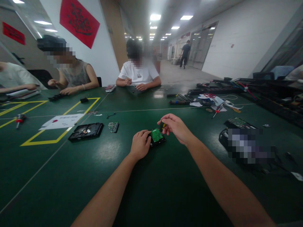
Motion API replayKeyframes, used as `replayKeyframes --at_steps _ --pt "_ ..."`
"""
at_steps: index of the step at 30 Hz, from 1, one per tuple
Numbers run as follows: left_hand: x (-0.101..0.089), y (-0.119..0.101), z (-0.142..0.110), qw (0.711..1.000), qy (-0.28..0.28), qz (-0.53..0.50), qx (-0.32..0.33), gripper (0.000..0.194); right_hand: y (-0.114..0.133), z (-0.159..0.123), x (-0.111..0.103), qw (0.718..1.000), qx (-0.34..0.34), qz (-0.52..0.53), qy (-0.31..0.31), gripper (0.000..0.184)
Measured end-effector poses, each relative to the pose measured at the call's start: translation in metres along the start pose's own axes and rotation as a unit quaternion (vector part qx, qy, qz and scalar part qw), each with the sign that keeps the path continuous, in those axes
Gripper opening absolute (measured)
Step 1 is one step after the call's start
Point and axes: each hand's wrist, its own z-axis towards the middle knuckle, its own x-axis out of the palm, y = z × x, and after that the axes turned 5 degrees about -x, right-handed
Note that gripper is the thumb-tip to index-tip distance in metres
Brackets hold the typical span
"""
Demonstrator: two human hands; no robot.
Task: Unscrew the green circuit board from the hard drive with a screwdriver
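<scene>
A hard drive with a green circuit board facing up lies on the dark green table in front of me. My left hand grips its left side, fingers resting over the edge and top. Over the drive's right side, my right hand pinches a small screwdriver with a yellow and black handle. The tool points down at the board, but its tip is too small to make out. Left of the drive are a loose circuit board and an open black plastic casing.
A white paper with small bits lies at left, near a red-handled screwdriver. Tools, cables and cloths crowd the back right; a black case sits at right. Across the table, a person in white works with both hands.
</scene>
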Motion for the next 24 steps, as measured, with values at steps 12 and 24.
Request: replayKeyframes --at_steps 12,24 --pt "-0.0010 -0.0025 -0.0005 1.000 0.002 -0.008 -0.012 0.035 0.0002 -0.0012 0.0013 0.997 -0.027 -0.058 0.031 0.023" --pt "-0.0034 -0.0039 -0.0002 1.000 0.009 -0.003 -0.016 0.035 0.0040 -0.0007 -0.0022 0.995 -0.021 -0.088 0.044 0.022"
